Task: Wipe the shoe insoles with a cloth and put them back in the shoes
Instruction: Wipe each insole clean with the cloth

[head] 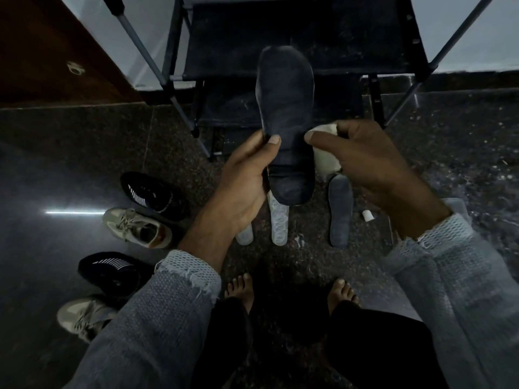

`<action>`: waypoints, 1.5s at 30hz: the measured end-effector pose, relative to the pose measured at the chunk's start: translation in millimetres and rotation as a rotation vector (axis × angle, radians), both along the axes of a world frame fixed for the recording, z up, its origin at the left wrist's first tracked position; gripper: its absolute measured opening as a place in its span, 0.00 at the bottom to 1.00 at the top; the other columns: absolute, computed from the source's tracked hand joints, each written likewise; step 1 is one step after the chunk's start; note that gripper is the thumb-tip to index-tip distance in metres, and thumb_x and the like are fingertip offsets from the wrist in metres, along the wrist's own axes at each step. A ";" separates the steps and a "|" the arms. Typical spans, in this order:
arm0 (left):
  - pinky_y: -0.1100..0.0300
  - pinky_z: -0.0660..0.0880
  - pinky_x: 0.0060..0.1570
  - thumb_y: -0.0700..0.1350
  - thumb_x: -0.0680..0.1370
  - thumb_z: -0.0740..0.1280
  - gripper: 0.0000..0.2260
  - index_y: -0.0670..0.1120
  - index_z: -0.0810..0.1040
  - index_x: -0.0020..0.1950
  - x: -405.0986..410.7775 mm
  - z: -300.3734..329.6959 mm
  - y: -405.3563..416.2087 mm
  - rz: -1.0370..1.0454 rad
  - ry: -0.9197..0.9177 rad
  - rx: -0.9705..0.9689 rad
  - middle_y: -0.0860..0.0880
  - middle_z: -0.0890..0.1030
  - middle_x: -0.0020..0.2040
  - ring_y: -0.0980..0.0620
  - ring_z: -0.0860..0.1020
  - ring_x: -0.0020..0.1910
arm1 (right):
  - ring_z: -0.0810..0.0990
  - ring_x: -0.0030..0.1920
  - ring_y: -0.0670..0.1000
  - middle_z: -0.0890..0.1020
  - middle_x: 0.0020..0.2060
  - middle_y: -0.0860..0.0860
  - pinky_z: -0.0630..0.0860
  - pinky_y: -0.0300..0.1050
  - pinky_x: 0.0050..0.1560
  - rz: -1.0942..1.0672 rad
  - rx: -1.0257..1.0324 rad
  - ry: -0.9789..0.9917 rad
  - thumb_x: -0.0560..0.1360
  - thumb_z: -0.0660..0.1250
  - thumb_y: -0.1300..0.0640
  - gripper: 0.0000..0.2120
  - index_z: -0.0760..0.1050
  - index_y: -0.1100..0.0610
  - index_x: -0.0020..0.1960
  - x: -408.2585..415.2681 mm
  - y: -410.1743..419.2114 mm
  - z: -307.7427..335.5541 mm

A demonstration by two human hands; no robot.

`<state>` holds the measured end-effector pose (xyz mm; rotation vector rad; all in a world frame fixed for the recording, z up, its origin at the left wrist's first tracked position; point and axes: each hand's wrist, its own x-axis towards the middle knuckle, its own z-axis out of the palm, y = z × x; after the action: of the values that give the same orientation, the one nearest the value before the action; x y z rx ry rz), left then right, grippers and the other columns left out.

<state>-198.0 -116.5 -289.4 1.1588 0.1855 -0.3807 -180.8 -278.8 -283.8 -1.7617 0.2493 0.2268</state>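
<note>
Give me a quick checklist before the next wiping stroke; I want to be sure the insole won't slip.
1. Left hand has a firm grip on the dark insole: ok, thumb across its face near the heel end.
2. Right hand holds the cloth: ok, bunched under the fingers.
3. Cloth touches the insole: cannot tell; it sits at the right edge.
4. Insole face turned towards the cloth: ok.
5. Other insoles on the floor kept out of the way: ok; grey insole and pale insole lie below.
</note>
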 end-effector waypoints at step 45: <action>0.54 0.77 0.38 0.34 0.78 0.66 0.02 0.40 0.74 0.48 54.3 -360.2 -65.2 -0.200 0.242 0.638 0.46 0.76 0.36 0.52 0.77 0.33 | 0.78 0.46 0.54 0.79 0.45 0.54 0.68 0.42 0.42 0.137 -0.558 0.436 0.77 0.64 0.52 0.07 0.76 0.55 0.46 12.9 -66.5 -332.6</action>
<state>-143.7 -181.7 -649.7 1.7658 0.4250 -0.6680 -167.9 -345.3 -616.5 -2.2711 0.5460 0.6971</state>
